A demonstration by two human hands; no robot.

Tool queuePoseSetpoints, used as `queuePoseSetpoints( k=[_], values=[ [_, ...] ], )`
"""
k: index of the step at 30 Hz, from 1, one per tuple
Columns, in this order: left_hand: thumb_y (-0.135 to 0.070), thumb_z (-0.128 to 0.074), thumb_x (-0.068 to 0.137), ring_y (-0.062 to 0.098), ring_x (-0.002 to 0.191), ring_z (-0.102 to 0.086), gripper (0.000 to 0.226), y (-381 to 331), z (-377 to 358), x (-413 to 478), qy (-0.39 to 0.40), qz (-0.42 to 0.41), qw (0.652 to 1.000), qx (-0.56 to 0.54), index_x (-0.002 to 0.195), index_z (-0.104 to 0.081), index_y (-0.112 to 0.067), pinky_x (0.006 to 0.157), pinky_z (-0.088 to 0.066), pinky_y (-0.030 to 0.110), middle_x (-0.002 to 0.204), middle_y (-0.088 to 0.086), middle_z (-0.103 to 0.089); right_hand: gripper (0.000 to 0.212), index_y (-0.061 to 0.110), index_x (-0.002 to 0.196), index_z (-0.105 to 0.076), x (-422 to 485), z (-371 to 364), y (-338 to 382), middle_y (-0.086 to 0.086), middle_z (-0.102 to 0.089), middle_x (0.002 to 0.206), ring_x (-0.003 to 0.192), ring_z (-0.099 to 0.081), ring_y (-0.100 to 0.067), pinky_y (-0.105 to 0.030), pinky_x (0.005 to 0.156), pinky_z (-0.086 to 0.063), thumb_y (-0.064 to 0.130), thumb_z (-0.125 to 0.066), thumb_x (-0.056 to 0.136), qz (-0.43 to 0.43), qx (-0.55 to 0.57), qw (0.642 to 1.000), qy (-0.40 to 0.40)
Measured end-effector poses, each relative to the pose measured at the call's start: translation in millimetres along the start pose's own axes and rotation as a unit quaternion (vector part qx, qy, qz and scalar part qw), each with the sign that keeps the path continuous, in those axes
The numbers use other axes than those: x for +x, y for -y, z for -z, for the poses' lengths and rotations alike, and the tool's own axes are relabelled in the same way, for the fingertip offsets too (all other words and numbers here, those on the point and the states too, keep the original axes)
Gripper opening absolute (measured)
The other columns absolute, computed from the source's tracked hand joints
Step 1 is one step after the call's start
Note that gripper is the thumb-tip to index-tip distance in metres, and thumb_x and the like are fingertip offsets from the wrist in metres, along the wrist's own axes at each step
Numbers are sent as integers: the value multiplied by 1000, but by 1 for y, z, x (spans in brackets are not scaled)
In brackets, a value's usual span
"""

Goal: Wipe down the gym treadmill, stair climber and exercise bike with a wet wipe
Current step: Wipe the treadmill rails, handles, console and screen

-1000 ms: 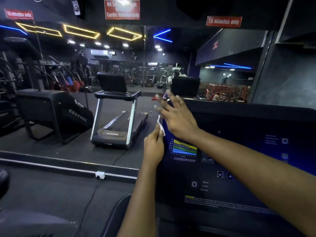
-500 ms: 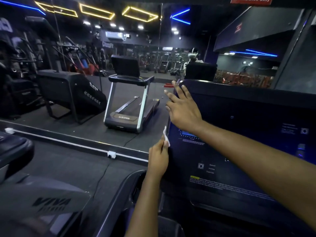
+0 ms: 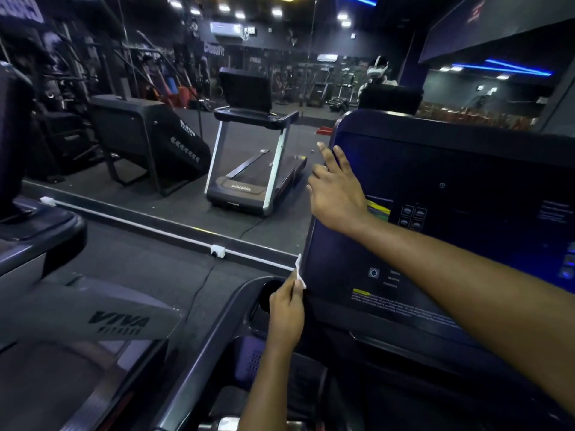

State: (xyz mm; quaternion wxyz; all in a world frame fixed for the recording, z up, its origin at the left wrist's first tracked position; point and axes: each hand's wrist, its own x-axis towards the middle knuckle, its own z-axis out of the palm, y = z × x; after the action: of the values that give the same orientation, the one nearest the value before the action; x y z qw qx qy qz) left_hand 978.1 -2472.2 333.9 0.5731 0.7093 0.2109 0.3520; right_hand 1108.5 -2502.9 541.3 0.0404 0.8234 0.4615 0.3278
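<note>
left hand (image 3: pixel 286 309): pinching the wet wipe (image 3: pixel 299 273) between thumb and fingertips; grip closing tight on it.
right hand (image 3: pixel 337 197): lying flat on the console (image 3: pixel 451 169) near its upper left edge; grip wide open, fingers straight and spread, holding nothing.
wet wipe: white, sticking up above the left hand, touching the console's lower left side edge.
chart (image 3: pixel 378 209): showing in colour just beside the right wrist.
mirror (image 3: pixel 174 188): showing a treadmill (image 3: pixel 252 169) and a stair climber (image 3: pixel 149 141) side by side.
</note>
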Motion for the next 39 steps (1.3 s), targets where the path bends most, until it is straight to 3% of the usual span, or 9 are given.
queuePoseSetpoints(
  k=[3,10,16,19,22,27,32,36,39],
  values=[
    [-16,-44,106,4,82,-63,28,-7,1,10,1,17,1000,16,108,-72,-13,71,-44,16,80,-13,-69,38,8,111,-69,-8,-5,10,-8,-62,122,156,-9,-33,-48,126,-1,26,-36,103,-4,-6,1000,21],
    [-15,-42,108,-13,101,-61,33,0,-22,-35,-101,70,992,-28,123,-70,-16,82,-40,1,107,-12,-73,36,9,118,-65,-17,-5,14,-9,-57,134,156,-3,-32,-48,126,3,27,-40,101,-12,-18,999,35],
    [-18,-42,108,0,70,-54,32,-10,-13,-25,-89,70,994,-4,85,-64,-13,68,-44,29,79,1,-68,37,9,118,-66,-21,-6,16,-10,-56,138,156,-4,-32,-49,126,1,28,-39,101,-9,-17,999,25],
    [-15,-43,107,-1,66,-52,32,-20,-19,-19,-104,47,993,0,81,-62,-16,62,-39,23,72,-5,-62,38,8,118,-66,-22,-6,16,-9,-56,139,156,-3,-31,-48,127,1,29,-39,101,-11,-13,1000,20],
    [-15,-46,106,-5,82,-62,26,-15,-26,-32,-132,60,989,4,105,-72,-17,71,-41,6,87,-9,-71,37,8,115,-67,-23,-8,16,-9,-57,136,156,-4,-31,-48,127,1,28,-40,102,-5,-2,1000,19],
    [-13,-54,103,6,57,-49,29,6,-7,-44,-114,38,990,70,76,-62,-8,58,-36,20,61,1,-57,33,8,111,-68,-23,-14,16,-8,-59,132,157,-4,-30,-49,127,1,26,-42,100,-5,-2,1000,1],
    [-11,-57,100,-3,61,-55,22,-11,28,-34,-116,0,990,81,84,-71,-17,57,-38,12,64,-11,-61,29,13,112,-70,-29,-14,16,-3,-62,135,157,-6,-24,-47,126,3,25,-49,97,2,102,994,-41],
    [-16,-53,103,2,58,-44,29,-35,58,-14,-107,-29,993,46,74,-54,-10,55,-40,30,62,-8,-52,27,12,120,-69,-49,-15,25,-8,-57,145,153,-25,-23,-35,127,-9,11,-56,97,-51,404,911,-60],
    [-26,-51,99,8,63,-49,30,-51,79,-2,-84,-41,996,-6,77,-56,-6,56,-45,34,66,-6,-54,22,14,107,-74,-66,-12,38,-5,-73,119,119,-65,-20,-33,105,-48,4,-60,95,-94,519,845,-91]
  ],
)
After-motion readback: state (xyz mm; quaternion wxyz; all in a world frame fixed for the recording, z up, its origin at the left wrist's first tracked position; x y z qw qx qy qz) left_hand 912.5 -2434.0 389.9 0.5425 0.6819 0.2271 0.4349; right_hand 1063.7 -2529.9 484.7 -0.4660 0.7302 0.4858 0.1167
